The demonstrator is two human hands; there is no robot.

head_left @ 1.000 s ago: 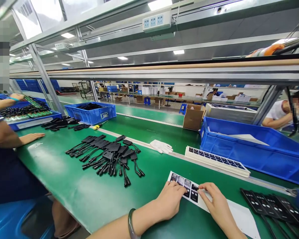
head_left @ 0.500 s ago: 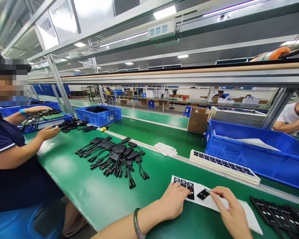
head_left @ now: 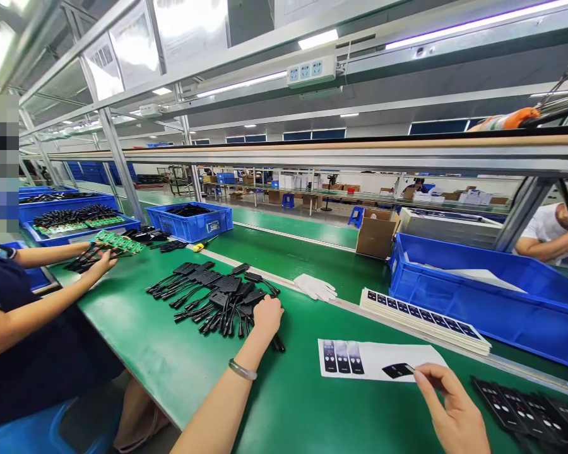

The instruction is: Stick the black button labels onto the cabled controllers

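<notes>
My left hand [head_left: 267, 314] is closed at the right end of a pile of black modules with short cables [head_left: 224, 287]. Its fingers grip one module there, mostly hidden, with cable ends showing below the hand. My right hand [head_left: 449, 403] pinches a black sticker [head_left: 397, 371] by its right edge, over a white backing sheet [head_left: 369, 353]. Three dark printed stickers [head_left: 343, 357] remain side by side at that sheet's left end. To the right of my right hand lie several black modules with panel faces [head_left: 525, 407], overlapping in a row.
A stack of sticker sheets [head_left: 423, 318] lies by the ledge, in front of a large blue bin [head_left: 478, 296]. A white glove [head_left: 315, 287] rests on the ledge. At left, a co-worker's hands [head_left: 101, 261] hold green circuit boards near blue crates [head_left: 194, 230].
My left hand has left the sticker sheet and moved left to the module pile. My right hand still pinches the sticker. The co-worker has picked up green circuit boards.
</notes>
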